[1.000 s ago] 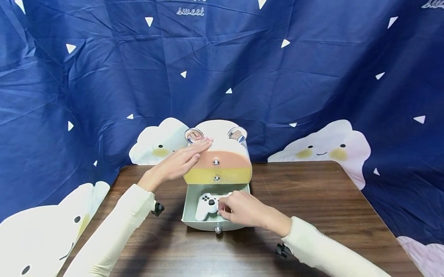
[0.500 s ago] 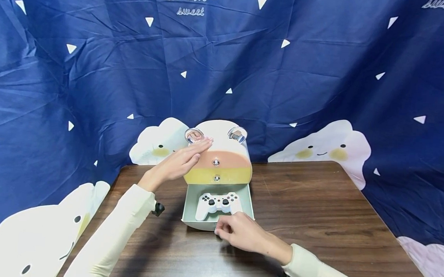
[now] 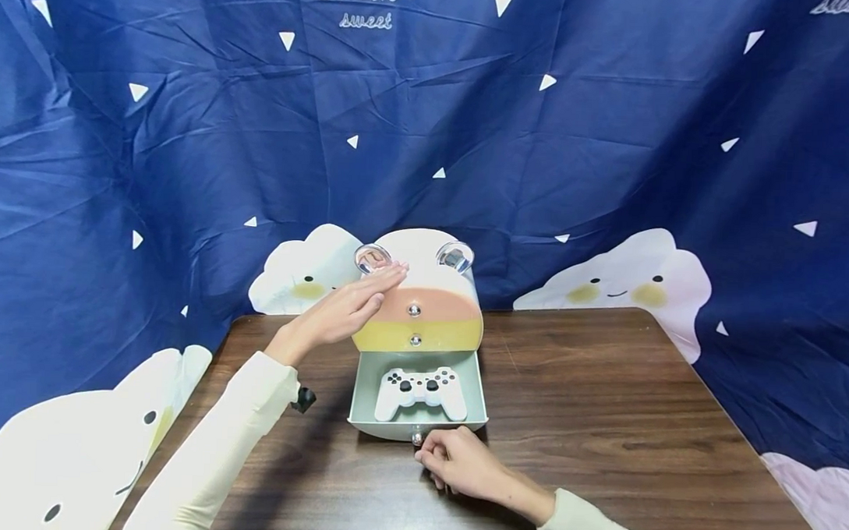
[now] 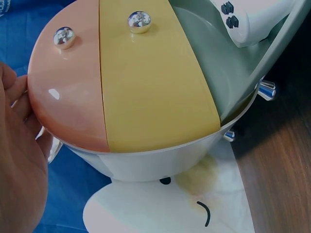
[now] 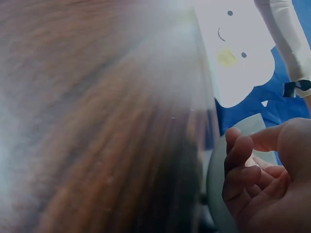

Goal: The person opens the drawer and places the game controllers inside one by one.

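Observation:
A small cabinet [image 3: 425, 259] with a white top and two round silver ears stands on the table. Its orange drawer [image 4: 68, 92] and yellow drawer [image 4: 150, 87] are closed. The green bottom drawer [image 3: 366, 372] is pulled out, with a white game controller [image 3: 422, 391] lying inside. My left hand [image 3: 339, 309] rests with straight fingers against the cabinet's upper left front. In front of the green drawer, my right hand [image 3: 467, 465] has its fingers curled beside the silver knob [image 3: 417, 436]. Nothing shows between thumb and forefinger in the right wrist view.
The brown wooden table [image 3: 588, 395] extends to both sides of the cabinet. Behind it hangs a blue cloth [image 3: 430, 101] with white triangles and smiling clouds. A black wrist-worn device [image 3: 303, 400] sits at my left cuff.
My right hand has come off the controller, out of the drawer and down to beside its knob. The controller now lies fully in sight. My left hand has stayed put.

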### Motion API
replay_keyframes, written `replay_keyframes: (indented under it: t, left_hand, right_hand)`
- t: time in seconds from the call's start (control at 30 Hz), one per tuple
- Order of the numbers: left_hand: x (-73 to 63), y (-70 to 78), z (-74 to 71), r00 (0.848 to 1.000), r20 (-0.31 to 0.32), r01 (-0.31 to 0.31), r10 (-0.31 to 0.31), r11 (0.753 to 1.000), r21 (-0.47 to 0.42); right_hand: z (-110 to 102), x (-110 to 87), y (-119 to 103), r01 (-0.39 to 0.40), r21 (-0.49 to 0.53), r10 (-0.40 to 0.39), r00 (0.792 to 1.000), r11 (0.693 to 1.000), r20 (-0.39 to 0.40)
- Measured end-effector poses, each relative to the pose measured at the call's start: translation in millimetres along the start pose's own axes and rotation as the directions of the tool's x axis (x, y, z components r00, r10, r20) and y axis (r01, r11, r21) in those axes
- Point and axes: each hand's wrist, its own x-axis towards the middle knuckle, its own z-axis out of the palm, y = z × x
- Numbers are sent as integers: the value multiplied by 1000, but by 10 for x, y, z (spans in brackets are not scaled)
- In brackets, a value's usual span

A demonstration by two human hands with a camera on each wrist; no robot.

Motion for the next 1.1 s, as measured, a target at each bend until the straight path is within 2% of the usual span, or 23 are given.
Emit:
replay_keyframes:
  t: [0.33, 0.5, 0.8, 1.1]
  left_hand:
    - [-7, -2, -4, 1000, 3, 13, -13, 1000, -1]
    - [-9, 6, -8, 1000, 6, 12, -12, 1000, 0]
    - [-2, 6, -11, 1000, 11, 24, -24, 1000, -1]
    - [-3, 0, -4, 1000, 11, 16, -15, 1000, -6]
  right_hand:
    - [147, 26, 88, -81, 70, 82, 997, 994, -9]
    - [229, 44, 90, -123, 126, 129, 990, 984, -48]
    - [327, 70, 58, -174, 227, 210, 967, 958, -144]
    - [324, 150, 14, -188, 243, 248, 936, 952, -250]
